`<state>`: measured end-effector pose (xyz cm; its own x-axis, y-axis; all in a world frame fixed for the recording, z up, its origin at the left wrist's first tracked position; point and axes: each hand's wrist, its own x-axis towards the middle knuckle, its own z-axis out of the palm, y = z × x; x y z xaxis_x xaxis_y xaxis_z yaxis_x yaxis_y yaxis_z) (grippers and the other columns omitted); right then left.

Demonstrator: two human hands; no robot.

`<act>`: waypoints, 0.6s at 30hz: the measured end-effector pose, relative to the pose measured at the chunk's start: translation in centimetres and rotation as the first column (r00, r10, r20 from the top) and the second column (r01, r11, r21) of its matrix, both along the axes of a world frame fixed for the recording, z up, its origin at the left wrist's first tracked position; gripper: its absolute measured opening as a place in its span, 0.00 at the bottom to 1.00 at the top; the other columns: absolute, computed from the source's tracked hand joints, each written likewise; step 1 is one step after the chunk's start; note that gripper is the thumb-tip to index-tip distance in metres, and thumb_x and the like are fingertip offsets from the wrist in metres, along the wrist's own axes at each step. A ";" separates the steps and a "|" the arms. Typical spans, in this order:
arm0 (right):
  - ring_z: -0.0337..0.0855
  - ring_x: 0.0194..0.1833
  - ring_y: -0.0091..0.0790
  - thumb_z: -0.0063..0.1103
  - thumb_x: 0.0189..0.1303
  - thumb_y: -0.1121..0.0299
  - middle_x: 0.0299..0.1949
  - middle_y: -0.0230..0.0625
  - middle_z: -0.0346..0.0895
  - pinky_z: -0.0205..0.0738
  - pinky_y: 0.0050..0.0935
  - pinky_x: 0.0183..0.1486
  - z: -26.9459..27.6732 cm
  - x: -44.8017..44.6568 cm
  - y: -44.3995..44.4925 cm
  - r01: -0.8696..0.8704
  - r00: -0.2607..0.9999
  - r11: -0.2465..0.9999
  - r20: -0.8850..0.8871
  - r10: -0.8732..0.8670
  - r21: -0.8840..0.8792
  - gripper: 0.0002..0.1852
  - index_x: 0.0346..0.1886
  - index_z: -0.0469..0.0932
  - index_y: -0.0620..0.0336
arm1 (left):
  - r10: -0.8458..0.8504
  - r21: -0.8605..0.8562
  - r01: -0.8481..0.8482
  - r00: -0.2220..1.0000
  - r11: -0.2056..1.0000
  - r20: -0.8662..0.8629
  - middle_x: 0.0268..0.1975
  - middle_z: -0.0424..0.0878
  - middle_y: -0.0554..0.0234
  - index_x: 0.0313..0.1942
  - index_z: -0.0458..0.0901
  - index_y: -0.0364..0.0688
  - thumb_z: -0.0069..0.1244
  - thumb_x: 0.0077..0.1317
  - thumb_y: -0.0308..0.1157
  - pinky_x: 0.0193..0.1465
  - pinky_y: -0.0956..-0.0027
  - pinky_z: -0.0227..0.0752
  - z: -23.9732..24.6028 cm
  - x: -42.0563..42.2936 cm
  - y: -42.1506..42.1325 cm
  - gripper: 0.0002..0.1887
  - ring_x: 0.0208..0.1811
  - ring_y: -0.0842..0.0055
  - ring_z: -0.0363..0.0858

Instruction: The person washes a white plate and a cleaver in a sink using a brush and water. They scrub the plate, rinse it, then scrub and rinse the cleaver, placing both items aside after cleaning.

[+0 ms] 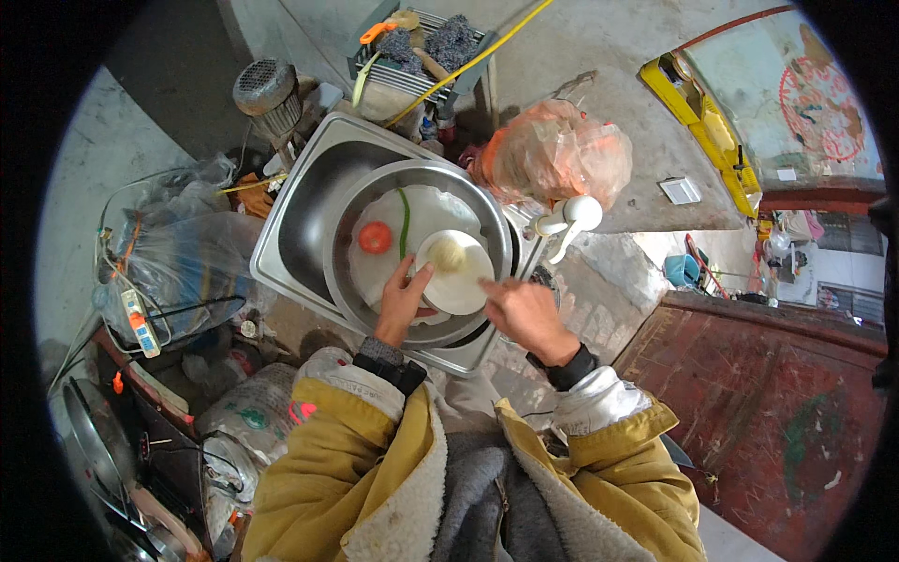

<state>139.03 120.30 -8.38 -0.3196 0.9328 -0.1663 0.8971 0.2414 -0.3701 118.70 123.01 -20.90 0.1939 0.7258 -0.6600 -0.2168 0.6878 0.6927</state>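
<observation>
In a steel basin [345, 309] stand a red tomato [375, 237], a long green pepper [404, 221] and a white bowl [460, 284]. A pale, rounded clump [447, 256] lies in the bowl; I cannot tell what it is. A larger white dish [439, 200] with a wavy rim lies beneath them. My left hand [404, 298] grips the bowl's left rim, its thumb over the edge. My right hand [528, 315] is at the bowl's right rim, index finger extended and blurred, other fingers curled. Whether it grips anything is unclear. Something reddish shows partly below the bowl.
The basin sits across a steel sink [270, 256]. A white faucet [574, 214] stands at right, beside a plastic-wrapped bundle [558, 151]. Behind are a motor [265, 88] and a rack [421, 53] with scouring pads. A power strip [140, 323] hangs left; a reddish wooden panel [758, 407] stands right.
</observation>
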 end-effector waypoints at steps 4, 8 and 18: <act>0.84 0.28 0.48 0.61 0.51 0.67 0.24 0.45 0.81 0.79 0.44 0.30 0.1 0.0 -0.4 0.128 0.948 0.982 0.307 -0.082 -0.135 0.14 0.44 0.83 0.54 | -0.123 -0.131 0.137 0.986 0.982 0.114 0.55 0.77 0.56 0.69 0.63 0.41 0.50 0.67 0.58 0.40 0.61 0.84 0.7 -0.6 -0.5 0.39 0.50 0.68 0.81; 0.85 0.28 0.49 0.60 0.52 0.66 0.23 0.45 0.81 0.79 0.45 0.31 0.5 0.2 -0.5 0.015 0.997 0.997 0.079 -0.021 0.078 0.13 0.42 0.84 0.52 | -0.127 -0.189 0.182 0.954 0.965 0.273 0.57 0.77 0.57 0.67 0.66 0.43 0.42 0.70 0.62 0.49 0.55 0.81 0.5 -0.2 -0.7 0.37 0.53 0.66 0.80; 0.85 0.34 0.55 0.55 0.58 0.67 0.29 0.54 0.81 0.78 0.47 0.37 1.5 -0.6 -0.4 0.210 0.930 0.917 -0.220 -0.294 -0.338 0.15 0.45 0.81 0.65 | 0.014 -0.128 0.078 0.802 0.989 0.598 0.64 0.72 0.58 0.70 0.60 0.45 0.31 0.74 0.61 0.55 0.55 0.79 -3.9 1.1 -1.7 0.35 0.61 0.67 0.76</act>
